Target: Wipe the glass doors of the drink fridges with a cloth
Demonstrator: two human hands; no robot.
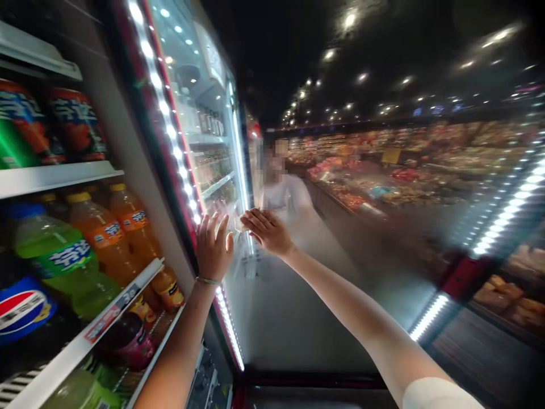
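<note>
1. Left grip [215, 247]: totally released, fingers fanned upward, nothing held. The palm sits flat on or right at the glass door [200, 85] of the drinks cooler, near its frame. There's a thin bracelet [208, 280] on the wrist.
2. Right grip [266, 232]: also released, with fingers reaching toward the left hand and nothing grasped. It looks pressed to the same pane, though I can't tell for sure whether it's touching. The two hands are just beside each other.
3. Flat, open palms are a good way to handle glass, IMO: the load spreads out and no fingertips dig in.
4. Taking 12 o'clock as straight ahead, the door stands at about 11, with its lit LED strip [170, 130] running along the edge.
5. At 9 o'clock are the cooler shelves: orange soda bottles [102, 233], a green soda bottle [55, 255], a Pepsi-logo bottle [21, 309] and soda cans [76, 125] on a white shelf [51, 179].
6. Around 12, a person in a white tee [285, 199] shows up by the door, though it could be a reflection.
7. Out at 2 o'clock, there's a long, blurry snack display [404, 165].
</note>
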